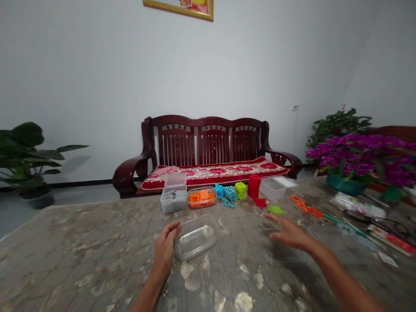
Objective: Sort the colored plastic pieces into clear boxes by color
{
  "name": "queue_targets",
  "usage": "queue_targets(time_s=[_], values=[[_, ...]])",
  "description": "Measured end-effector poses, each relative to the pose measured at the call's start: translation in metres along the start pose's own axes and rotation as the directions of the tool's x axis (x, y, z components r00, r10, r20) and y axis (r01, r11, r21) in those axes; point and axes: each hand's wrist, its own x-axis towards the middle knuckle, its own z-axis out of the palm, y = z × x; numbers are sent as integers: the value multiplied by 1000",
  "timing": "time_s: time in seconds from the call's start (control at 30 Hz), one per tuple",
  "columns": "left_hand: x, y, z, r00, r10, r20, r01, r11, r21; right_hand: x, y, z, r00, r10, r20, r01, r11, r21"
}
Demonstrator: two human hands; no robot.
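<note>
My left hand (167, 247) grips the left edge of a clear plastic container (196, 239) on the table. To the right, my right hand (286, 229) hovers over the tabletop with its fingers apart, somewhat blurred and holding nothing. Just beyond its fingertips lies a flat lime-green puzzle piece (276, 209). A red block stack (254, 186) stands behind, with loose red pieces (261, 202) at its foot. Left of it are a lime-green block (241, 190) and blue blocks (230, 193). An oval clear tub (202, 200) holds orange pieces.
A lidded clear box (174, 203) with grey pieces stands at the back left. Another clear box (273, 189) is behind the red stack. Orange pieces (307, 207), a green stick (334, 220), a red-and-white package (391, 239) and potted purple flowers (360, 156) occupy the right side.
</note>
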Motion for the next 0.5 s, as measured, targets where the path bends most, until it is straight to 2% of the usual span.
queue_targets(time_s=[0.1,0.2,0.33,0.43,0.5], values=[[0,-1,0,998,57,-5,-57,998,38,53,-25,9,994,-89,-66,89,996,3],[0,-4,0,996,81,23,-82,995,49,108,-52,12,987,-158,-28,150,969,-196],[2,-8,-2,997,66,44,-69,996,65,166,-77,9,988,-83,133,138,862,-488],[5,-12,-4,996,66,59,-71,995,71,199,-86,12,974,-36,223,164,794,-586],[7,-14,-5,996,67,64,-72,995,75,216,-89,17,963,-31,266,191,776,-601]])
